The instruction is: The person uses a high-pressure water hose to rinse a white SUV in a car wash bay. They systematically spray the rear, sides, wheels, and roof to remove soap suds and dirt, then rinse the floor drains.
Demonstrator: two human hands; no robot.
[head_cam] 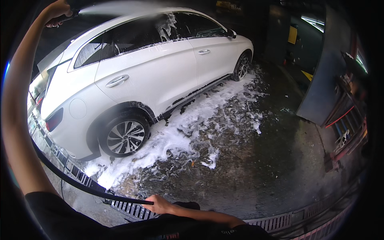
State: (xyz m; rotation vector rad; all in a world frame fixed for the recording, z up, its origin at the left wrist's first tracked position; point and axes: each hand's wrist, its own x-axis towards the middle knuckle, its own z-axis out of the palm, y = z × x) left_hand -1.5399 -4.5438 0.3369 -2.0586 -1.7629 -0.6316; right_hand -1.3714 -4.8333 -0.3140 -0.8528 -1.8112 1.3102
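Note:
At the upper left, my left hand [58, 12] is raised and closed around a spray gun [70, 16]. A jet of water [114, 9] leaves its nozzle and runs along the roof of a white car [144, 72]. Low in front of my body, my right hand [160, 204] grips a black hose [90, 190], which curves up along the left side behind my left forearm. Streaks of foam [166, 25] cling to the car's side windows. The rear wheel [126, 138] stands nearest to me, its tyre wet and dark.
White foam [180, 138] spreads over the wet floor [234, 180] beside the car. A slotted drain grate [135, 210] crosses the floor near my feet. On the right are a grey panel [315, 90] and a rack [345, 129] holding items I cannot make out.

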